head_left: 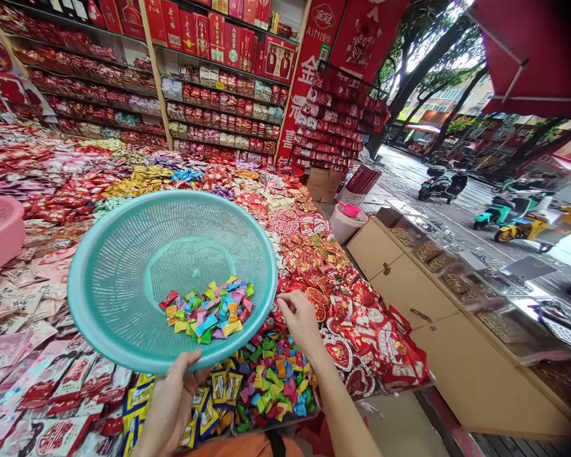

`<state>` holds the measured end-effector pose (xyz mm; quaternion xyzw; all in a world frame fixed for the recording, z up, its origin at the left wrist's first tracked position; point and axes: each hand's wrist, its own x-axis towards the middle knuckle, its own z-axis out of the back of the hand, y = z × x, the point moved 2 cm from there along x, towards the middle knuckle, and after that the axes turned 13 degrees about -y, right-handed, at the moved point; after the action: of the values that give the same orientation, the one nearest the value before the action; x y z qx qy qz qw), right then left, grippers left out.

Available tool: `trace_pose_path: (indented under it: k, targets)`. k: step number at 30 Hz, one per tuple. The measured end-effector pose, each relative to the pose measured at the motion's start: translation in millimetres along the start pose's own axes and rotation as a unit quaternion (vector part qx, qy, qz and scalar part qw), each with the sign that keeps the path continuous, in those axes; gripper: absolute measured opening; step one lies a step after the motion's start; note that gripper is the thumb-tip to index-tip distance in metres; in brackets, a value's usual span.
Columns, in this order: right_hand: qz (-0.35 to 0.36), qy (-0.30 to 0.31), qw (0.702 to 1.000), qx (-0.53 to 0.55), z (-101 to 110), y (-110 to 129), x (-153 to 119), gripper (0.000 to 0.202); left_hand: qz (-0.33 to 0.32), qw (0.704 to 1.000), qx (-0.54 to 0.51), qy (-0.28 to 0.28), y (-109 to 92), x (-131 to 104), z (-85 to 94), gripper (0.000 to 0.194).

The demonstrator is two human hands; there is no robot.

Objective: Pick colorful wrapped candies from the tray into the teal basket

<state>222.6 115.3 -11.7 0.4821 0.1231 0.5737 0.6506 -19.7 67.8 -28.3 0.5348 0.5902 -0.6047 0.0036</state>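
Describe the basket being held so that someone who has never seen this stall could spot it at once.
Over the long candy counter, the left hand grips the near rim of a round teal mesh basket. A small pile of bright wrapped candies lies inside. The pink basket at the far left rests on the sweets, unheld.

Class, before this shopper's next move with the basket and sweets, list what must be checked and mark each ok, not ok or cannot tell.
1. Left hand grips the basket rim: ok.
2. Basket held level: not ok, it tilts toward the person.
3. Sweets in basket stay inside: ok, gathered at the low side.
4. Right hand is free of sweets: cannot tell, fingers curled.
5. Loose sweets lie below the right hand: ok.
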Motion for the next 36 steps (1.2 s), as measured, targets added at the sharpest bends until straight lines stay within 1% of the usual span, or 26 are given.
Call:
trace_pose_path:
  k: [2, 3, 5, 7, 9, 11, 16, 20, 24, 32, 36]
  targets:
    - [-0.018, -0.002, 1.000, -0.018, 2.2, -17.9, -6.5, 0.022, 0.001, 1.000, -0.003, -0.003, -2.9, 0.3, -1.5, 0.024]
    - [-0.028, 0.009, 0.999, -0.032, 0.6, -27.7, -11.1, 0.021, 0.001, 1.000, -0.006, -0.004, -4.5, 0.1, -2.5, 0.026]
    - [-0.055, 0.054, 0.994, -0.072, -7.1, -47.4, -22.4, 0.015, -0.004, 1.000, -0.012, -0.005, -8.0, -0.4, -4.6, 0.030]
    - [-0.089, 0.107, 0.983, -0.116, -17.0, -64.3, -34.3, 0.011, -0.009, 1.000, -0.015, -0.004, -11.1, -1.1, -6.2, 0.033]
    - [-0.116, 0.149, 0.970, -0.153, -25.5, -76.0, -43.7, 0.011, -0.007, 1.000, -0.015, -0.008, -13.3, -1.4, -7.1, 0.034]
    - [-0.127, 0.174, 0.961, -0.174, -30.7, -82.6, -49.2, 0.011, -0.004, 1.000, -0.017, -0.008, -14.5, -1.5, -7.8, 0.034]
    - [-0.124, 0.190, 0.959, -0.172, -35.1, -90.7, -51.8, 0.016, 0.000, 1.000, -0.018, -0.003, -14.2, 0.0, -9.4, 0.033]
    - [-0.140, 0.199, 0.959, -0.146, -39.3, -99.1, -52.7, 0.014, -0.004, 1.000, -0.011, 0.002, -12.8, 1.9, -9.0, 0.025]
    - [-0.151, 0.205, 0.958, -0.134, -42.7, -103.6, -54.3, 0.014, -0.014, 1.000, 0.000, -0.006, -11.9, 3.2, -6.6, 0.019]
    - [-0.153, 0.190, 0.961, -0.128, -43.6, -99.0, -57.7, 0.015, -0.019, 1.000, 0.006, 0.000, -9.2, 1.4, -7.4, 0.026]
    - [-0.143, 0.190, 0.965, -0.113, -34.5, -88.6, -49.5, 0.017, -0.022, 1.000, 0.004, 0.008, -6.6, 0.9, -7.1, 0.031]
